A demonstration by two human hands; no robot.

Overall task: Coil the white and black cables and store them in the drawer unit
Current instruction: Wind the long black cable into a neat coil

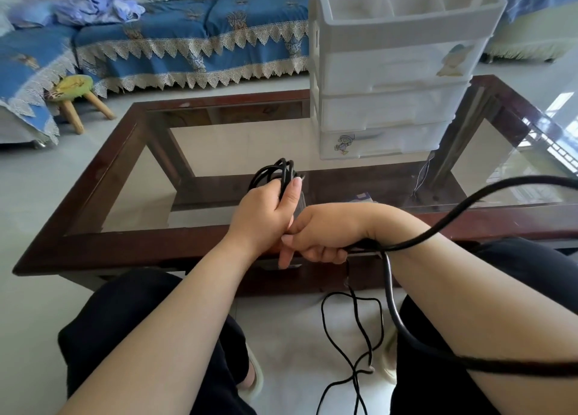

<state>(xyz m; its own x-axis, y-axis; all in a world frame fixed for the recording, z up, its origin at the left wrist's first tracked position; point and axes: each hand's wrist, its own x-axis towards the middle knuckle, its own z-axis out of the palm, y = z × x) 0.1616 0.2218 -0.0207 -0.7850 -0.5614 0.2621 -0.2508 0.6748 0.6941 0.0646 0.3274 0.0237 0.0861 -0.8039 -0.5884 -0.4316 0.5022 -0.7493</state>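
Left hand [266, 209]: your fingers curl round the coiled loops of the black cable [283, 172], held above the desk [103, 176].
Right hand [322, 236]: your fist grips the loose run.
Drawer unit [391, 70]: stands on the desk, far right.
Room: blue sofa [187, 39] behind.

A dark wooden coffee table [131, 252] with a glass top stands on a pale tiled floor [37, 289]. Behind it runs a sofa [194, 39] under a blue cover edged with cream lace. Crumpled lilac cloth [90, 4] lies on the sofa's seat at the left. A small wooden stool [75, 89] with a yellow-green cushion stands on the floor beside the sofa. 2 pale slippers [255, 380] show on the floor near the bottom of the view.
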